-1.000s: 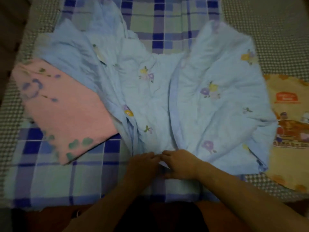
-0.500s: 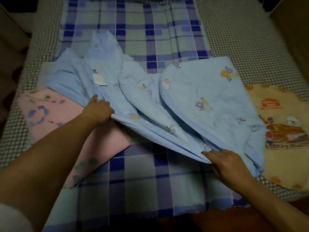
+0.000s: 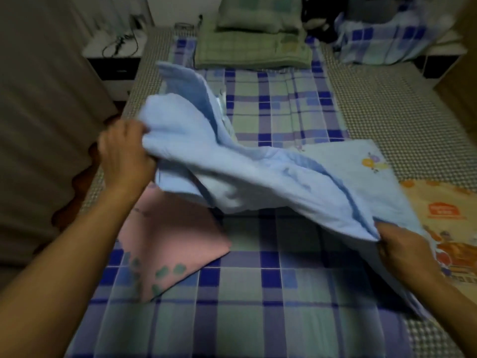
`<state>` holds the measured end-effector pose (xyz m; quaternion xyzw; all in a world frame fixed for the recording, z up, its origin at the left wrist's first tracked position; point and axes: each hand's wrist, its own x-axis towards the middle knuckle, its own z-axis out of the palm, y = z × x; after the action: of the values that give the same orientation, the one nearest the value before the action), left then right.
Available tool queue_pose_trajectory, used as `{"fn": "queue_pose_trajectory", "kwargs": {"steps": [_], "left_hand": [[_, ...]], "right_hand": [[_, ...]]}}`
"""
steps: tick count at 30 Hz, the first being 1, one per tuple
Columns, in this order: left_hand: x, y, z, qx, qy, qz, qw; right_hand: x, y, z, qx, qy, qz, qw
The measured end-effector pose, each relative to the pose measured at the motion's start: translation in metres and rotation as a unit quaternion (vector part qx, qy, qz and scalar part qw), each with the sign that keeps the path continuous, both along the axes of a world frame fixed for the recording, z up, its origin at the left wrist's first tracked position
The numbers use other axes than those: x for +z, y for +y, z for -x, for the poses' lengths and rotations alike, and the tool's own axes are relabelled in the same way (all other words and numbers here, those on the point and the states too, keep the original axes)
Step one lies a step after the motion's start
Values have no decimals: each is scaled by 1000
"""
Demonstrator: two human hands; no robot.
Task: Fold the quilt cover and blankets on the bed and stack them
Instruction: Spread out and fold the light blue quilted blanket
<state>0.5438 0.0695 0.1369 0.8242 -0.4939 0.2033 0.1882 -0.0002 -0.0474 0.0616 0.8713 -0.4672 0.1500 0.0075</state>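
Nearest the camera, the right hand (image 3: 405, 250) pinches the near right corner of the light blue quilt (image 3: 258, 182), low and close to the plaid sheet (image 3: 258, 319) of the bed. Farther off and higher, the left hand (image 3: 124, 153) grips the opposite bunched end, lifted clear above the pink blanket (image 3: 167, 236). The quilt's long axis thus runs slantwise between the two hands, rising from near right to far left, its middle sagging and its right part lying on the bed beside the orange printed blanket (image 3: 444, 223). The fold seems to turn on carrying the raised left end across toward the right. Nothing here serves as a container. Beyond, at the bed's head, green folded bedding (image 3: 253, 52) carries a pillow (image 3: 258, 16).
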Motion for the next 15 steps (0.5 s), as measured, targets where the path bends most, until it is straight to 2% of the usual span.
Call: {"fn": "queue_pose_trajectory", "kwargs": {"steps": [2, 4, 5, 7, 8, 10, 12, 13, 14, 15], "left_hand": [[-62, 38, 2, 38, 156, -132, 978], [-98, 71, 8, 44, 220, -158, 962], [-100, 83, 8, 65, 231, -147, 960], [-89, 103, -11, 127, 215, -110, 962], [-76, 110, -26, 158, 215, -70, 961], [-49, 120, -53, 179, 226, 23, 957], [-35, 128, -53, 124, 193, 64, 971], [-28, 132, -36, 66, 177, 49, 981], [-25, 135, -16, -5, 179, 13, 984], [-26, 142, 7, -53, 176, -71, 980]], "right_hand": [[-19, 17, 14, 118, 102, -57, 986], [-42, 27, 20, 178, 222, -122, 951], [-52, 28, 18, 178, 253, -154, 938], [-61, 27, 11, 117, 265, -193, 938], [-61, 26, 7, 84, 258, -199, 942], [-63, 29, 1, 93, 206, -241, 944], [-73, 29, 2, 147, 244, -294, 912], [-79, 30, 3, 172, 272, -274, 907], [-86, 32, 9, 191, 301, -261, 897], [-87, 35, 13, 204, 332, -250, 886]]}}
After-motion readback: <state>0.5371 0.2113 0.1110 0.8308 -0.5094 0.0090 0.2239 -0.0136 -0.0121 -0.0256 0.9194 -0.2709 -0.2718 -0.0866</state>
